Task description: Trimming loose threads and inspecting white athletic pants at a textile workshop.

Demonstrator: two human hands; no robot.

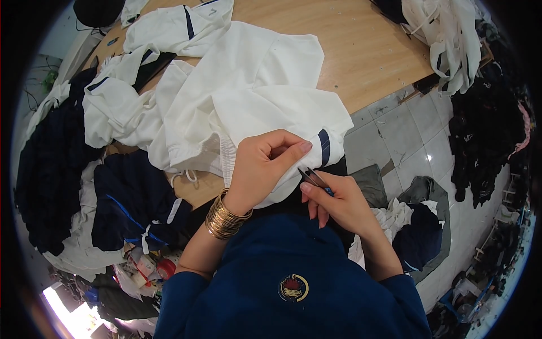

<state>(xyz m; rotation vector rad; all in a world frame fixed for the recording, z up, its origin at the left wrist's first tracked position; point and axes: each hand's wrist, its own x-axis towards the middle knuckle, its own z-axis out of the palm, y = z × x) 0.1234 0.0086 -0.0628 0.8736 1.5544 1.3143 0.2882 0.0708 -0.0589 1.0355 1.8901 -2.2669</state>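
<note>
White shorts (pixel 276 116) with a gathered elastic waistband and a drawstring (pixel 189 176) lie across the table's near edge. My left hand (pixel 257 166) pinches their cloth between thumb and fingertips, beside a navy stripe (pixel 324 146) near the hem. In my right hand (pixel 347 200) is a pair of thread snips (pixel 319 179), its pointed blades slightly apart and close below the left fingertips. Whether the blades touch the cloth or a thread, I cannot tell.
More white garments (pixel 161 34) with navy trim cover the left of the wooden table (pixel 367 51); others hang off its far right corner. Navy clothes (pixel 132 198) are heaped at my left. Dark garments (pixel 480 135) and a grey bag (pixel 432 192) lie on the tiled floor.
</note>
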